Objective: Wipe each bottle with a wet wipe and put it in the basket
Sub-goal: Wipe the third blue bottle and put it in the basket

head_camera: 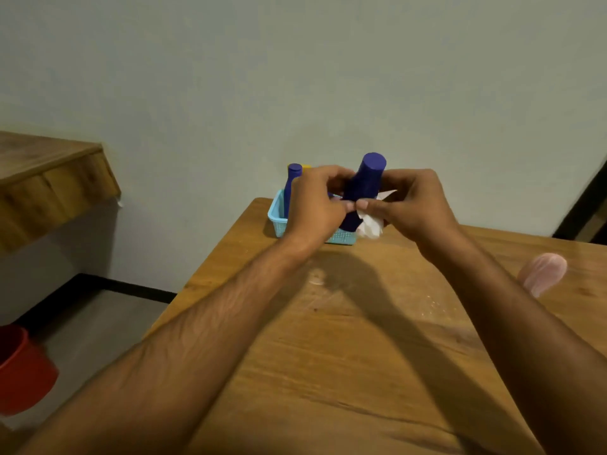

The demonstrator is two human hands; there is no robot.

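A dark blue bottle (366, 182) is held upright and slightly tilted above the table, in front of a light blue basket (277, 215). My left hand (317, 205) grips the bottle's left side. My right hand (414, 205) holds a crumpled white wet wipe (370, 224) against the bottle's lower right side. Inside the basket stands a second blue bottle (291, 185), with a yellow item (306, 167) just behind it, mostly hidden.
The wooden table (361, 339) runs toward me from the grey wall. A pale pink object (542, 272) lies at the table's right. A wooden shelf (49, 178) juts out at left. A red bucket (23, 369) stands on the floor at lower left.
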